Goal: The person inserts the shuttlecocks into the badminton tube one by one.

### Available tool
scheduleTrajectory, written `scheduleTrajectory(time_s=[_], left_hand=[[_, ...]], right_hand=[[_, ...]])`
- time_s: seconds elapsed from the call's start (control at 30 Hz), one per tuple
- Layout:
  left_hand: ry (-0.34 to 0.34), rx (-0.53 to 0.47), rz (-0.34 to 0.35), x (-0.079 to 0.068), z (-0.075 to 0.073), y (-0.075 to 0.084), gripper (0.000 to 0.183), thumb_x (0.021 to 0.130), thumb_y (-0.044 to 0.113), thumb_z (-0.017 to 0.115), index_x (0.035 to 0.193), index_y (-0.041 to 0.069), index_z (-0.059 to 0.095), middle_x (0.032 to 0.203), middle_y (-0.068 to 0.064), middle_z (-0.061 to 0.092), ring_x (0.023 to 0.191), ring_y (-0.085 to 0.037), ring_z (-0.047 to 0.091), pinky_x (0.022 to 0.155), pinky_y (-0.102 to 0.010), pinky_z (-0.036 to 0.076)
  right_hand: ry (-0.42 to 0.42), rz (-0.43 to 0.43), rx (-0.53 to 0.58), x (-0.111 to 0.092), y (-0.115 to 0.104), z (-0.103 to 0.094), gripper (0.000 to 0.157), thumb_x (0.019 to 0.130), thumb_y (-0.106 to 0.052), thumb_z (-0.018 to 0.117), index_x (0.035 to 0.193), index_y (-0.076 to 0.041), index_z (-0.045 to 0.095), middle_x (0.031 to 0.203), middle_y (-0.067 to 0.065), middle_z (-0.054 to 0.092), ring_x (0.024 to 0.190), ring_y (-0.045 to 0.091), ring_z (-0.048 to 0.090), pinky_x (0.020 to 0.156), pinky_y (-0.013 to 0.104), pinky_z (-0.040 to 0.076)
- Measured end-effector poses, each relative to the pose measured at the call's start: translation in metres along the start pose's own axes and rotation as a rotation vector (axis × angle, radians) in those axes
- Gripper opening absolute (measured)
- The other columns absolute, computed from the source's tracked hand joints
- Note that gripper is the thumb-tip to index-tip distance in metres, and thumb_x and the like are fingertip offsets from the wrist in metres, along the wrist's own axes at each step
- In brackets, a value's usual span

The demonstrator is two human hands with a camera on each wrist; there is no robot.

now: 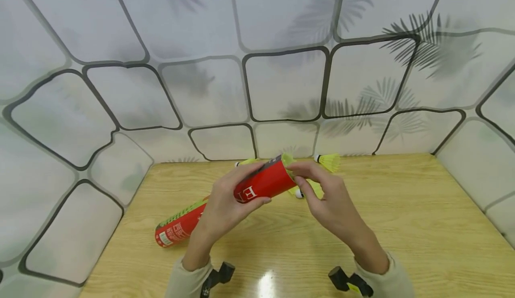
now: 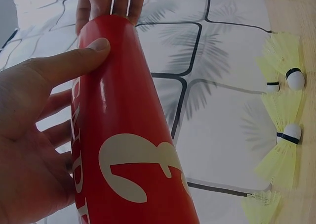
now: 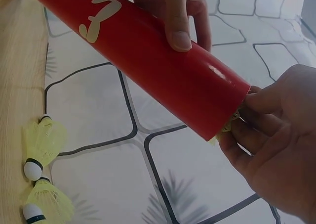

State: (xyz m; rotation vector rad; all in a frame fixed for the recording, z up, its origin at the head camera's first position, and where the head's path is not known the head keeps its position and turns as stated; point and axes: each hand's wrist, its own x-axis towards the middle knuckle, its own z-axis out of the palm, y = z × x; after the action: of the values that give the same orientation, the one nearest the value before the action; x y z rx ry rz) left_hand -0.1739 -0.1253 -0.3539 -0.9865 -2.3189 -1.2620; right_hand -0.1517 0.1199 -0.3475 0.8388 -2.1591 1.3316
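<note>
A long red shuttlecock tube (image 1: 268, 182) with white lettering and a green patch slants across the head view, its open end up and to the right. My left hand (image 1: 222, 208) grips it around the middle, thumb along the near side. Yellow netting of a shuttlecock (image 1: 287, 160) shows at the open mouth. There my right hand (image 1: 331, 199) pinches the netting between thumb and fingers, as the right wrist view shows at the shuttlecock's skirt (image 3: 228, 126). The rest of this shuttlecock is hidden inside the tube.
Yellow shuttlecocks lie on the wooden table (image 1: 402, 217) behind the hands: one at the back right (image 1: 329, 162), one partly hidden behind the right hand (image 1: 299, 193), one behind the left (image 1: 245, 162). A patterned cloth wall (image 1: 285, 87) encloses the back and sides.
</note>
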Motion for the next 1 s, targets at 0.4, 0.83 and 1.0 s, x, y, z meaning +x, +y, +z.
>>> scheduleTrajectory(time_s=[0.4,0.83,1.0], left_hand=[[0.017,0.035,0.004,-0.003,-0.003,-0.005,0.07,0.077,0.016,0.093,0.14,0.016,0.061,0.134,0.004,0.065,0.116,-0.015,0.062,0.094,-0.039,0.056],[0.011,0.007,-0.044,-0.002,-0.004,-0.006,0.07,0.079,0.017,0.091,0.142,0.018,0.06,0.136,0.007,0.063,0.119,-0.013,0.06,0.096,-0.039,0.055],[0.012,0.011,-0.054,-0.001,-0.004,-0.007,0.07,0.079,0.016,0.091,0.142,0.019,0.059,0.136,0.006,0.063,0.119,-0.014,0.061,0.096,-0.04,0.055]], right_hand=[[-0.146,0.02,0.132,0.002,0.01,0.005,0.02,0.101,0.007,0.056,0.117,-0.005,0.056,0.118,0.008,0.063,0.115,0.028,0.068,0.077,0.032,0.057],[-0.08,0.054,0.192,0.007,0.018,-0.011,0.03,0.099,0.012,0.056,0.125,-0.002,0.06,0.113,0.006,0.072,0.105,0.019,0.07,0.092,0.027,0.056],[-0.028,0.057,0.139,0.004,0.029,-0.027,0.029,0.099,0.011,0.056,0.125,-0.002,0.06,0.114,0.005,0.072,0.105,0.017,0.07,0.097,0.024,0.052]])
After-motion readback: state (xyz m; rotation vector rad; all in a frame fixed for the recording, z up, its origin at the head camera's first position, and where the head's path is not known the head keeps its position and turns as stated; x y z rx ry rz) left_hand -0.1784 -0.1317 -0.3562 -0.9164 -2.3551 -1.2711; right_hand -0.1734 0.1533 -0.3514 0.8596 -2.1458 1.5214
